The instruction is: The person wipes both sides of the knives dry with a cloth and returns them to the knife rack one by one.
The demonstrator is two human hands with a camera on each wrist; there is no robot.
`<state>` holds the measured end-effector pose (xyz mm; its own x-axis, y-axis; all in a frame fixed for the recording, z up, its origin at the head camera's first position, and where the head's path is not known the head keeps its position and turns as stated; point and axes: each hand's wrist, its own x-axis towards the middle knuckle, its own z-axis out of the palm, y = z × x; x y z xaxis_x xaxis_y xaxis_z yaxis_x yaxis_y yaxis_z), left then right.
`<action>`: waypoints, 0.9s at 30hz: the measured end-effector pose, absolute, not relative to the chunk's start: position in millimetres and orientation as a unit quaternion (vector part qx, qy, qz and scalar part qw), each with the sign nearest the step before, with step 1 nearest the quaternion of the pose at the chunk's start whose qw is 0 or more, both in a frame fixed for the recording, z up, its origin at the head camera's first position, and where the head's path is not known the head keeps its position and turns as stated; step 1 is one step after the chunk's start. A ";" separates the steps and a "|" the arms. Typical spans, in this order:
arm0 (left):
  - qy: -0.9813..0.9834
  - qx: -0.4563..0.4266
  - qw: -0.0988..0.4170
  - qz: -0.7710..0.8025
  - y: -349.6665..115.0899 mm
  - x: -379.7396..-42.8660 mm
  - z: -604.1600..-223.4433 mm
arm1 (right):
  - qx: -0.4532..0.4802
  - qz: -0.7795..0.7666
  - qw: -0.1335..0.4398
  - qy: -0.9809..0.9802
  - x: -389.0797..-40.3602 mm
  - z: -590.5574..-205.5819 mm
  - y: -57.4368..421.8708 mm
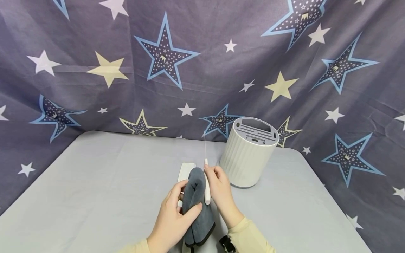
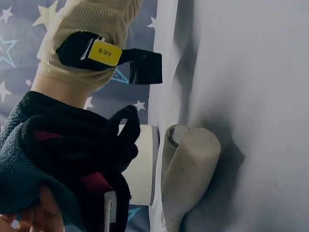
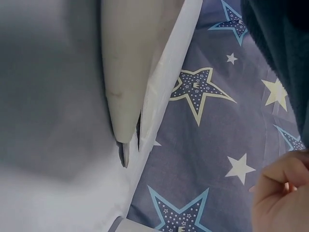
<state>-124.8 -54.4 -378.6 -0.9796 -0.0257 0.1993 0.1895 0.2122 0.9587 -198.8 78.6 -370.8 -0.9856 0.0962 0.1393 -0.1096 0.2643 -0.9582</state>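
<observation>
My left hand (image 1: 172, 212) grips a folded dark grey-blue cloth (image 1: 197, 196) with black edging, its thumb across the front. In the left wrist view, the cloth's black trim and a small white tag (image 2: 110, 208) hang down. My right hand (image 1: 221, 189) holds a knife by its white handle (image 1: 207, 191), close along the cloth's right side. The thin blade (image 1: 205, 146) points up and away from me. Behind the cloth, a flat white piece (image 1: 186, 170) lies on the table, mostly covered. Pale rounded handles (image 2: 193, 164) lie below the hands in the left wrist view.
A cream ribbed knife block (image 1: 245, 161) with a grey slotted top stands just beyond my right hand. The grey-covered table (image 1: 104, 182) ends at a star-printed curtain (image 1: 202, 70). A black strap (image 1: 227, 243) sits by the right sleeve.
</observation>
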 end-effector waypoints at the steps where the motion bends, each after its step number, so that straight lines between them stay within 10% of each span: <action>1: -0.771 -0.054 0.084 -0.629 -53.9 -124.5 -378.7 | 0.004 0.609 0.085 -0.789 -199.3 -370.0 78.9; 27: -0.765 -0.071 0.066 -0.636 -46.8 -122.1 -380.6 | 0.011 0.637 0.088 -0.765 -200.8 -373.6 87.4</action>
<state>-122.1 -46.8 -380.6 -0.9814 0.0243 0.1906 0.1918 0.1800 0.9648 -200.8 87.4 -373.6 -0.9842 0.0956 0.1490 -0.1292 0.1875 -0.9737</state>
